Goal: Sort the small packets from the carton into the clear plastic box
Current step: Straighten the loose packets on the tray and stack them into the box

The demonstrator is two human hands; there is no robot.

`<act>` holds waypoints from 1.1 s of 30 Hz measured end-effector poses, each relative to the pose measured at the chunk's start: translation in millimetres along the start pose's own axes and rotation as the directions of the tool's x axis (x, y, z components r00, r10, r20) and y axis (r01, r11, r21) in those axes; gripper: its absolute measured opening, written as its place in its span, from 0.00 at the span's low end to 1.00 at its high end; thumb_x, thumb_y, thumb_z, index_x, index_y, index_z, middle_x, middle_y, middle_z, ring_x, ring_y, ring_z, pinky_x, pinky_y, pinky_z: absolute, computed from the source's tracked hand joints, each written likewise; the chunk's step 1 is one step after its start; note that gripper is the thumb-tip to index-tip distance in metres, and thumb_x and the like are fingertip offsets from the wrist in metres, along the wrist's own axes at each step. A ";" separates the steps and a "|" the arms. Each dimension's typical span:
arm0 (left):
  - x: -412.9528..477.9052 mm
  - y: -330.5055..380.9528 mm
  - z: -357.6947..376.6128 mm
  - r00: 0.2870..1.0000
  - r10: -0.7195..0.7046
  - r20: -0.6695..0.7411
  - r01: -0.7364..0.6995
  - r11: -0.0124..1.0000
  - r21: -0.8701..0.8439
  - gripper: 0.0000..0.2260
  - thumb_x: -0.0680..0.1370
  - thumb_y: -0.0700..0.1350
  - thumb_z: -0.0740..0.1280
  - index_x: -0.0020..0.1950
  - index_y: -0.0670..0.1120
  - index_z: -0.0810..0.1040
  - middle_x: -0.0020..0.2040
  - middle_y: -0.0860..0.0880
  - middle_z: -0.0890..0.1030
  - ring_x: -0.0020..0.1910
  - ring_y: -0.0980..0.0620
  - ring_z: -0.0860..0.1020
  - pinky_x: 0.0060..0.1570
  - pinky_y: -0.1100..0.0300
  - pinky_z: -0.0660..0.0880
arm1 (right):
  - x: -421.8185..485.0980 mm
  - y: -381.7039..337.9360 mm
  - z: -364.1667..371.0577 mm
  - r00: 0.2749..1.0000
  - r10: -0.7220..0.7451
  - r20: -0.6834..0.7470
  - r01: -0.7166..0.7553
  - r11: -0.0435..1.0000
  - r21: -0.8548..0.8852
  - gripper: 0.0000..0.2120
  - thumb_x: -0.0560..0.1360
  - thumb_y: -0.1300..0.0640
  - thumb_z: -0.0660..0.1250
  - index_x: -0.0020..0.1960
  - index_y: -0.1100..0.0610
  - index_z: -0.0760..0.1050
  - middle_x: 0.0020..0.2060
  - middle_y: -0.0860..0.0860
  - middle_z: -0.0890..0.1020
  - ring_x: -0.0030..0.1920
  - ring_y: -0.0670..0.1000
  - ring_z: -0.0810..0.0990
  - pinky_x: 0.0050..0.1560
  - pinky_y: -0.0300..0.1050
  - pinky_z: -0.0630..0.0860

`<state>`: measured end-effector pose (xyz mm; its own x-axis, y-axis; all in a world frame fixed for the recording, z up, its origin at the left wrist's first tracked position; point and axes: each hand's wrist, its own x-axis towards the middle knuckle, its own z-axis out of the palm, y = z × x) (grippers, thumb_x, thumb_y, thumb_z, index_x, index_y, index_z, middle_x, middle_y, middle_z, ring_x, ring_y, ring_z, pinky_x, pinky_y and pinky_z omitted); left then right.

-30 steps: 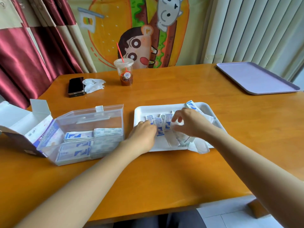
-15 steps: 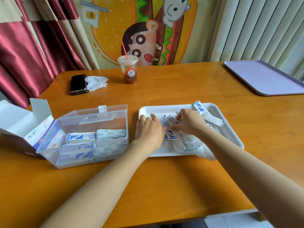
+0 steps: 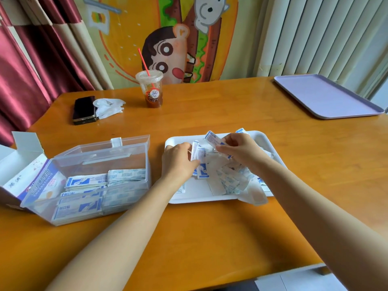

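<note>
Small packets (image 3: 227, 178) in white-and-blue wrappers lie in a loose heap on a white tray (image 3: 201, 199) set on a wooden table (image 3: 210, 238), a few clear wrappers spilling over the tray's near right corner. Over the tray's left end, the person's left hand (image 3: 178, 162) is curled round a short stack (image 3: 199, 154) of the packets, gripping it on edge just above the heap. Over the tray's middle, the right hand (image 3: 241, 151) pinches a single packet (image 3: 213, 140) between thumb and fingertips, its other fingers bent. That packet is lifted clear of the heap and tilted, printed face toward the camera, its lower end just beside the top of the stack.

Left of the tray, near it but apart, stands the clear plastic box (image 3: 94, 158), open at the top, with flat piles (image 3: 88, 183) of the same packets ranged along its near and right sides. Farther left of the tray, the carton (image 3: 19, 164) lies with its flaps open, pressed against the box's left wall.

Beyond the tray, toward the table's far edge, stands a plastic cup (image 3: 150, 89) with a red straw and a dark drink. Left of it a dark phone (image 3: 84, 110) lies touching a crumpled white tissue (image 3: 109, 107). Well beyond the white tray's right end, a lilac tray (image 3: 327, 97) sits at the table's far corner.
</note>
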<state>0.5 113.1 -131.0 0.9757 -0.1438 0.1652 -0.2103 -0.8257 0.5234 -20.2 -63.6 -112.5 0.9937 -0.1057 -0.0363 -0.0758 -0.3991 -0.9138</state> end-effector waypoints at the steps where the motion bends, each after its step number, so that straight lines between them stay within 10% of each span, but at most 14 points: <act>1: 0.2 -1.9 -0.3 1.000 -0.026 0.008 0.027 0.994 -0.109 0.08 0.73 0.47 0.71 0.42 0.45 0.76 0.36 0.50 0.77 0.41 0.47 0.75 0.36 0.57 0.67 | -0.3 0.5 -0.5 1.000 0.005 0.015 -0.006 0.998 0.060 0.05 0.74 0.59 0.70 0.41 0.56 0.75 0.30 0.47 0.75 0.28 0.45 0.71 0.31 0.39 0.67; 7: -2.5 4.7 -9.3 0.975 -0.199 0.096 0.207 0.674 -0.709 0.04 0.76 0.42 0.69 0.49 0.47 0.82 0.43 0.46 0.85 0.37 0.52 0.80 0.33 0.60 0.75 | -5.4 -4.8 1.5 0.976 -0.065 0.206 0.008 0.964 0.266 0.07 0.76 0.58 0.69 0.41 0.58 0.73 0.31 0.49 0.75 0.29 0.44 0.70 0.30 0.35 0.66; 15: -14.9 12.3 -15.1 0.933 -0.128 0.335 0.358 0.268 -0.894 0.05 0.79 0.38 0.65 0.50 0.44 0.81 0.43 0.48 0.84 0.36 0.55 0.82 0.31 0.65 0.76 | -6.5 -2.6 16.4 0.981 -0.004 0.196 -0.049 0.963 0.264 0.07 0.74 0.59 0.71 0.50 0.57 0.74 0.36 0.52 0.78 0.33 0.46 0.74 0.30 0.35 0.66; 21: -17.6 7.6 -16.7 0.945 -0.167 0.280 0.320 0.318 -0.892 0.07 0.81 0.38 0.61 0.51 0.43 0.80 0.42 0.47 0.84 0.36 0.53 0.82 0.33 0.63 0.78 | -7.3 -9.7 5.8 0.991 -0.112 0.075 0.091 0.964 0.248 0.02 0.75 0.59 0.69 0.46 0.57 0.78 0.37 0.52 0.81 0.32 0.45 0.73 0.32 0.37 0.64; 27: -23.1 19.0 -18.0 0.949 -0.151 0.276 0.311 0.316 -0.896 0.12 0.81 0.38 0.56 0.45 0.40 0.79 0.38 0.43 0.83 0.34 0.50 0.80 0.42 0.53 0.79 | -13.8 -12.0 20.5 0.971 -0.191 0.145 0.210 0.968 -0.135 0.11 0.74 0.58 0.67 0.38 0.65 0.75 0.30 0.54 0.71 0.32 0.48 0.66 0.34 0.44 0.62; 33: -31.7 18.9 -20.1 0.956 -0.109 0.273 0.283 0.589 -0.757 0.07 0.79 0.41 0.58 0.54 0.39 0.70 0.46 0.40 0.80 0.39 0.46 0.80 0.43 0.54 0.79 | -22.6 -22.6 22.3 0.955 -0.243 0.172 0.290 0.894 -0.342 0.19 0.75 0.56 0.67 0.26 0.51 0.68 0.29 0.53 0.72 0.33 0.51 0.68 0.35 0.46 0.62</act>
<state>-35.6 113.0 -109.6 0.9723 -0.1964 -0.1267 0.1057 -0.1142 0.9878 -39.1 -31.9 -100.1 0.9811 0.1532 0.1179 0.1919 -0.6991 -0.6888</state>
